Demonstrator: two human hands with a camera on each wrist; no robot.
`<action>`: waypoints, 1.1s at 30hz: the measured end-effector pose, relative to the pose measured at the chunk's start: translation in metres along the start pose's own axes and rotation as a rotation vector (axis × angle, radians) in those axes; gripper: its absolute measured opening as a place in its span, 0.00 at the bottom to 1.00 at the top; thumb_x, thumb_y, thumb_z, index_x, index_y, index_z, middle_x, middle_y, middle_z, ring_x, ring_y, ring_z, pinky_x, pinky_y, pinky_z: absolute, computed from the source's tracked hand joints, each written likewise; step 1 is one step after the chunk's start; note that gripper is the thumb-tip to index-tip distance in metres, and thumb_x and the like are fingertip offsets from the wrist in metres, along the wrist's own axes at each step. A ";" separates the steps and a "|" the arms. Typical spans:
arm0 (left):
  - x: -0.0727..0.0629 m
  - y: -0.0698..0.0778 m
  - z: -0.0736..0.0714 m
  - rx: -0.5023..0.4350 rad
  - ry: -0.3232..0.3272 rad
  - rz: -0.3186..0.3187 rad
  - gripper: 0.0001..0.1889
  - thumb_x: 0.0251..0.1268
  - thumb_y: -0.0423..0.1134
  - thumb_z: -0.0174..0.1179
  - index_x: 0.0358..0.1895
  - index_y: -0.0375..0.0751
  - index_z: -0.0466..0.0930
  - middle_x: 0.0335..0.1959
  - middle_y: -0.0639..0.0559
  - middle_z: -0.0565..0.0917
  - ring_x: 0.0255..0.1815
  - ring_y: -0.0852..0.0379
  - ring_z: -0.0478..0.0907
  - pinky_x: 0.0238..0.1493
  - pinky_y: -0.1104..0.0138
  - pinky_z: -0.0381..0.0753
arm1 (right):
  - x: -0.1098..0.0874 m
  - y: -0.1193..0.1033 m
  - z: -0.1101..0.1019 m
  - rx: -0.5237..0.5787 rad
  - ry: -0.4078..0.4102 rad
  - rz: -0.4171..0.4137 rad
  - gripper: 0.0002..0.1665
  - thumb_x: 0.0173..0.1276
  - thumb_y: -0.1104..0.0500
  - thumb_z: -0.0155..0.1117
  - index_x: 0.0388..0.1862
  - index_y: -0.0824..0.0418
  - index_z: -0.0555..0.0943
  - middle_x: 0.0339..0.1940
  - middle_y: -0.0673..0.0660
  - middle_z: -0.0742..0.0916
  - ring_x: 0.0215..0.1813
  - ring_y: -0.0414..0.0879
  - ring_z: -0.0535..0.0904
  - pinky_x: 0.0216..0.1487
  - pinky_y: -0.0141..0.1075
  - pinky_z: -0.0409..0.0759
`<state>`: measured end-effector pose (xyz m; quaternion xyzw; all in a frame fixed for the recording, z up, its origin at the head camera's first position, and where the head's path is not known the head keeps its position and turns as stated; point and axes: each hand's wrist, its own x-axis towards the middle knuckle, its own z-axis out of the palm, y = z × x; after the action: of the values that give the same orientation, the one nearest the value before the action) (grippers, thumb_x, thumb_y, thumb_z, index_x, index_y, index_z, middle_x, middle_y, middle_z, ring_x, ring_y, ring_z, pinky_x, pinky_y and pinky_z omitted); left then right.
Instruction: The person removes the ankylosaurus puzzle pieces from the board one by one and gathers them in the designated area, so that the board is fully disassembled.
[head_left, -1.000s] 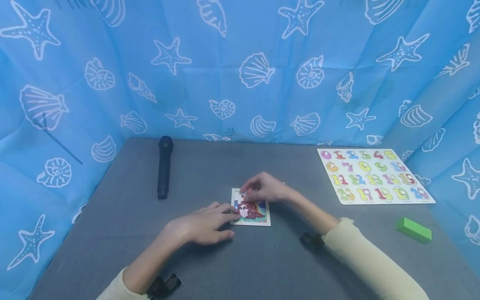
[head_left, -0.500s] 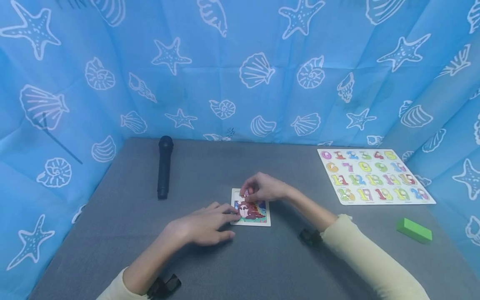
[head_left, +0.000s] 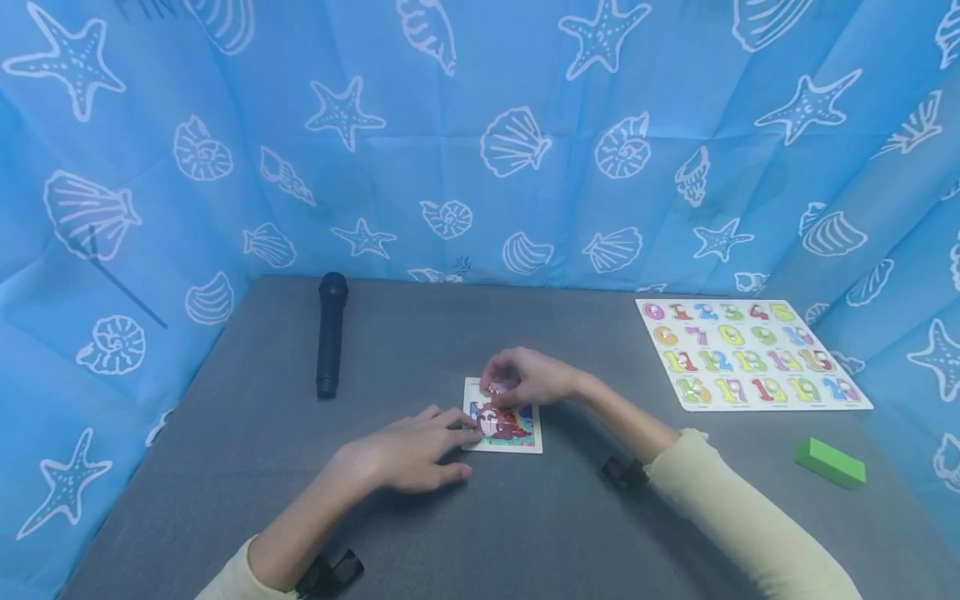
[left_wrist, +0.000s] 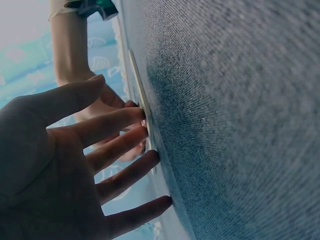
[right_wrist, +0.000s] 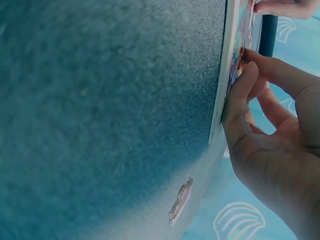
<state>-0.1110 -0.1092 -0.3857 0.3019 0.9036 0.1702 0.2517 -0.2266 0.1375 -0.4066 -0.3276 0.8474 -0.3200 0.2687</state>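
Observation:
A small jigsaw puzzle board [head_left: 502,450] with a white border and a colourful picture, partly brown and red, lies mid-table. My right hand [head_left: 538,377] is over its upper part, pinching a small pinkish puzzle piece [head_left: 497,387] between thumb and fingers. The right wrist view shows the thumb and index finger meeting just at the board's face; the piece is mostly hidden there. My left hand [head_left: 412,450] rests its fingertips on the board's left edge, fingers extended and spread in the left wrist view. A loose puzzle piece [right_wrist: 181,201] lies on the table beyond the board.
A black microphone [head_left: 330,337] lies at the back left. On the right are a number puzzle board [head_left: 750,358] with colourful numerals and a green block [head_left: 830,462]. A blue shell-patterned curtain [head_left: 480,150] stands behind the grey table [head_left: 525,533].
The pinched piece has turned slightly in my right fingers over the upper part of the board. My left hand has stayed at the left edge.

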 end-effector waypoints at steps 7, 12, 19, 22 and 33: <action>0.000 0.000 0.001 0.009 0.002 -0.002 0.31 0.81 0.55 0.61 0.82 0.55 0.72 0.82 0.55 0.71 0.80 0.50 0.69 0.78 0.46 0.75 | -0.001 0.002 -0.002 0.044 -0.029 0.013 0.17 0.71 0.67 0.72 0.58 0.61 0.87 0.49 0.58 0.89 0.41 0.41 0.87 0.45 0.35 0.89; -0.001 0.001 0.000 0.015 0.004 -0.002 0.31 0.81 0.55 0.61 0.82 0.55 0.72 0.82 0.54 0.71 0.79 0.49 0.70 0.78 0.46 0.75 | -0.002 0.002 -0.003 0.054 -0.042 -0.006 0.14 0.71 0.67 0.71 0.55 0.62 0.87 0.44 0.58 0.89 0.36 0.41 0.87 0.39 0.35 0.90; -0.001 0.001 -0.001 0.011 0.006 0.006 0.31 0.81 0.55 0.61 0.82 0.54 0.72 0.82 0.53 0.72 0.79 0.48 0.70 0.78 0.45 0.75 | -0.006 0.004 -0.001 0.043 -0.008 -0.048 0.12 0.71 0.66 0.71 0.53 0.60 0.86 0.43 0.57 0.89 0.36 0.41 0.86 0.40 0.36 0.89; -0.001 0.001 -0.001 0.008 0.007 0.010 0.30 0.81 0.54 0.61 0.81 0.54 0.73 0.82 0.53 0.72 0.80 0.48 0.70 0.78 0.45 0.75 | -0.007 0.006 0.002 0.049 0.015 -0.053 0.11 0.73 0.65 0.71 0.52 0.59 0.86 0.42 0.55 0.90 0.38 0.41 0.85 0.42 0.35 0.88; 0.000 -0.001 -0.002 0.001 0.009 0.020 0.30 0.81 0.55 0.61 0.81 0.53 0.73 0.81 0.54 0.72 0.79 0.49 0.70 0.78 0.45 0.75 | -0.013 0.017 0.002 0.191 0.046 -0.078 0.11 0.77 0.66 0.68 0.55 0.64 0.85 0.45 0.62 0.90 0.39 0.47 0.88 0.40 0.41 0.92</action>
<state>-0.1128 -0.1102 -0.3844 0.3104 0.9017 0.1738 0.2457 -0.2237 0.1558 -0.4166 -0.3258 0.8056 -0.4168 0.2667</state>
